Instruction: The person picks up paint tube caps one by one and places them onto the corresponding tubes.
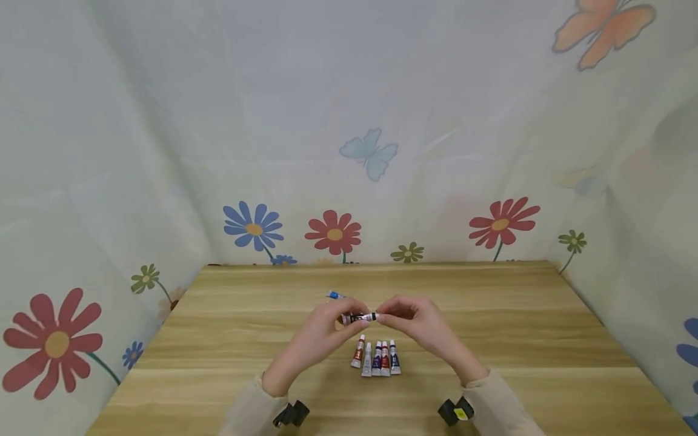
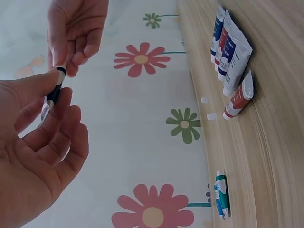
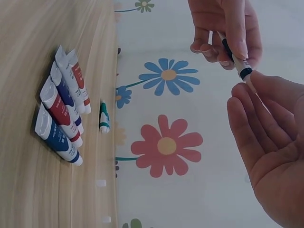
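Above the table, my left hand holds a small paint tube with a black label between thumb and fingers. My right hand pinches the tube's capped end; in the right wrist view the thumb and a fingertip meet at the small white cap. The tube lies roughly level between both hands. Nearer to me, a row of tubes rests on the table: orange-red, white, purple, red and dark blue.
Beyond my left hand lies a blue tube, partly hidden. A green tube lies beside it. Two small white pieces sit on the wooden table. A flower-printed cloth encloses the table's back and sides.
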`<act>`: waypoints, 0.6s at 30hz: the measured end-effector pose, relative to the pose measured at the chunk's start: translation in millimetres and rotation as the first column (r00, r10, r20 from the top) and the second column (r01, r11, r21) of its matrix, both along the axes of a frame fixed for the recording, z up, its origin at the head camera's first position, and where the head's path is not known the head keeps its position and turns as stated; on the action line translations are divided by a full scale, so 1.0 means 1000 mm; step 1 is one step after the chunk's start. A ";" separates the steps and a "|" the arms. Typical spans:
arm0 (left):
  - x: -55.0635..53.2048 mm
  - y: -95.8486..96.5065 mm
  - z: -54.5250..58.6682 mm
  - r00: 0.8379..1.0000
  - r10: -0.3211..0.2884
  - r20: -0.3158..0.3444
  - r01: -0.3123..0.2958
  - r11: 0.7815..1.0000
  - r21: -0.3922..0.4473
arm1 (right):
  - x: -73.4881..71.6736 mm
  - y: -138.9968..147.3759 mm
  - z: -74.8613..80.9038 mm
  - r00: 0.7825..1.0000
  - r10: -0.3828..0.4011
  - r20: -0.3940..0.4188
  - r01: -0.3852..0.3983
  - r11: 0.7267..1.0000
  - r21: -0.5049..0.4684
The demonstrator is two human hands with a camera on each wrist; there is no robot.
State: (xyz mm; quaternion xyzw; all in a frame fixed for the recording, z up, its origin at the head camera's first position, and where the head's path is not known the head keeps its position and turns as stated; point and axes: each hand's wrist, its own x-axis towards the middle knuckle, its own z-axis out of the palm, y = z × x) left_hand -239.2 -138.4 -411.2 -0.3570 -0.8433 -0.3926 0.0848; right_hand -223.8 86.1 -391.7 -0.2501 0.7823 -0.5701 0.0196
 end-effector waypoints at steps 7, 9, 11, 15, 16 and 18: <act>0.003 0.002 0.003 1.000 -0.001 -0.003 0.001 1.000 -0.006 | 0.005 0.002 0.007 1.000 0.009 -0.013 -0.009 1.000 0.002; 0.003 0.001 0.005 1.000 -0.006 0.000 0.006 1.000 -0.008 | 0.007 0.001 0.010 0.999 0.015 -0.039 -0.014 1.000 0.009; 0.003 0.001 0.006 1.000 -0.014 -0.002 0.014 1.000 -0.007 | 0.009 0.000 0.012 0.997 0.011 -0.075 -0.010 1.000 0.025; 0.005 -0.001 0.010 1.000 -0.026 0.003 0.026 1.000 -0.001 | 0.013 -0.003 0.017 0.994 0.007 -0.112 -0.002 0.999 0.038; 0.005 -0.002 0.010 1.000 -0.029 0.003 0.029 1.000 -0.002 | 0.014 -0.003 0.017 0.995 0.007 -0.100 -0.003 0.999 0.038; 0.006 -0.002 0.010 1.000 -0.031 0.002 0.031 0.999 -0.012 | 0.015 -0.004 0.017 0.998 0.014 -0.062 -0.012 1.000 0.026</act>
